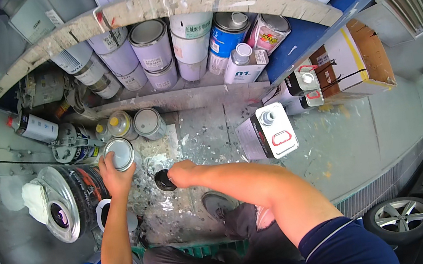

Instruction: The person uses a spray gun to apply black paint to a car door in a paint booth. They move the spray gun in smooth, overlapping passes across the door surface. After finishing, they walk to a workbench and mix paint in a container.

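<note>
My left hand (116,176) is closed around a round paint can (124,153) with a grey lid, its fingers over the rim and side. Just right of that can, a small cup (163,181) with a dark inside stands on the paint-spattered floor. My right hand (183,174) is closed at the cup's right rim; its fingers hide what they grip. Behind the left hand stand another lidded paint can (149,124) and a yellow-topped container (121,125). A large dark-labelled drum (84,182) sits left of my left hand, with a white cloth (36,202) on its edge.
A rectangular solvent can (257,134) with a red handle stands right of my hands. Ahead, a worn shelf board (167,3) runs above rows of paint cans (151,47). Cardboard boxes (348,61) stand farther right. My shoe (218,204) is near the cup; a car wheel (401,216) is lower right.
</note>
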Available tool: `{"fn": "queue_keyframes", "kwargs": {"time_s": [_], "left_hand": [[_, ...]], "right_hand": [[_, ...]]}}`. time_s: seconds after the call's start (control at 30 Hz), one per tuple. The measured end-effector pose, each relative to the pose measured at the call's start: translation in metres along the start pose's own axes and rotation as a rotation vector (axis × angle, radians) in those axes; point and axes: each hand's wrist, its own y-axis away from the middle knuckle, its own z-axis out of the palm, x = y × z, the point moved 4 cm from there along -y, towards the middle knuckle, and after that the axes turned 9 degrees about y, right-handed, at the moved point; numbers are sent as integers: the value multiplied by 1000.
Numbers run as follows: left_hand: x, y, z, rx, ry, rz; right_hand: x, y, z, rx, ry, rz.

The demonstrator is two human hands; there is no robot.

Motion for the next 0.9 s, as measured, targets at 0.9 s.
{"fn": "queue_keyframes", "kwargs": {"time_s": [0.9], "left_hand": [[247, -164, -74, 159, 458, 169]], "right_hand": [[-4, -11, -10, -9, 64, -4]]}}
